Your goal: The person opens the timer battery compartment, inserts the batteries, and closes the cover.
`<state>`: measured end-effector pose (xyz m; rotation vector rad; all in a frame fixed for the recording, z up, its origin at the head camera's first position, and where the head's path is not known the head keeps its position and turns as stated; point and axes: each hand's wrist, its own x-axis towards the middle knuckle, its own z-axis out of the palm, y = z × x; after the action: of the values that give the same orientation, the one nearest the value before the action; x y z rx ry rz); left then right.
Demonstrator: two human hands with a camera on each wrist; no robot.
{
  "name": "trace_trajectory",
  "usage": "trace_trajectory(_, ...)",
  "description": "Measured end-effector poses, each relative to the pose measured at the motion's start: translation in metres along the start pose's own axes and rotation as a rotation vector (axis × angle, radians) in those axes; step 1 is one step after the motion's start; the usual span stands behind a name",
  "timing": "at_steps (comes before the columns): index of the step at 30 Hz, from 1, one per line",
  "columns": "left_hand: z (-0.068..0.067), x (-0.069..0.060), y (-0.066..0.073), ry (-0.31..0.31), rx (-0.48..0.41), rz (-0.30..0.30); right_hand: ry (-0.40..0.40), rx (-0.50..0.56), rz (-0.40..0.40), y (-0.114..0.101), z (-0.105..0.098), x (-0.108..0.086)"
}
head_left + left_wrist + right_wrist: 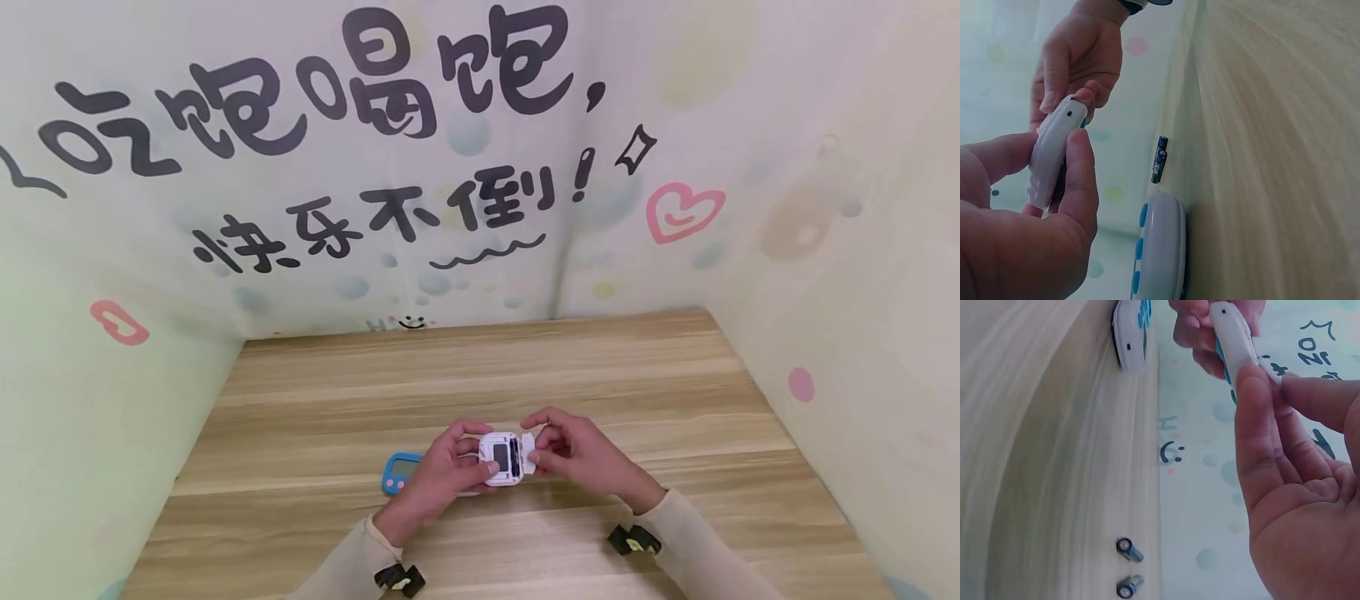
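My left hand [442,471] holds a small white digital timer [502,456] by its edges, its back turned up in the head view. A dark battery [515,458] lies in the uncovered slot at the timer's right side. Between thumb and fingers, my right hand [585,454] pinches a white battery cover [528,454] against that side. Up close in the right wrist view, the cover [1269,370] stands tilted at the edge of the timer [1235,337]. Whether it is seated cannot be told.
A second timer [401,473], with a blue frame and pink buttons, lies on the wooden table [337,375] partly behind my left hand. Two loose batteries [1127,549] appear on the table in the right wrist view. Printed walls [825,250] enclose the table at the back and sides.
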<state>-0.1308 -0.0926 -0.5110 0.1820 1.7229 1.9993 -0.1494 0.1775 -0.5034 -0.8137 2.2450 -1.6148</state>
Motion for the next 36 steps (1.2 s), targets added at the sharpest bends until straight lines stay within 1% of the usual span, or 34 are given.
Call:
trace_trajectory(2,0.002,0.0,0.0,0.003,0.001,0.008,0.003,0.046,0.019,0.0,0.002,0.0)
trace_trajectory(6,0.005,0.0,0.0,0.009,0.007,0.029,0.02,0.071,0.059,0.0,0.004,0.0)
trace_trajectory(13,0.008,0.001,-0.001,-0.003,0.008,0.036,0.046,-0.013,0.109,-0.001,0.008,0.0)
trace_trajectory(17,0.009,0.0,-0.001,-0.009,0.009,0.028,0.057,-0.035,0.121,-0.004,0.009,0.0)
trace_trajectory(23,0.01,-0.001,0.0,-0.018,0.001,0.024,0.052,-0.06,0.131,-0.007,0.01,0.0)
trace_trajectory(29,0.009,0.001,-0.002,-0.014,-0.009,0.02,0.057,-0.094,0.151,-0.006,0.009,0.003)
trace_trajectory(36,0.01,0.001,-0.001,-0.016,0.004,0.023,0.024,-0.003,0.155,-0.001,0.012,0.003)
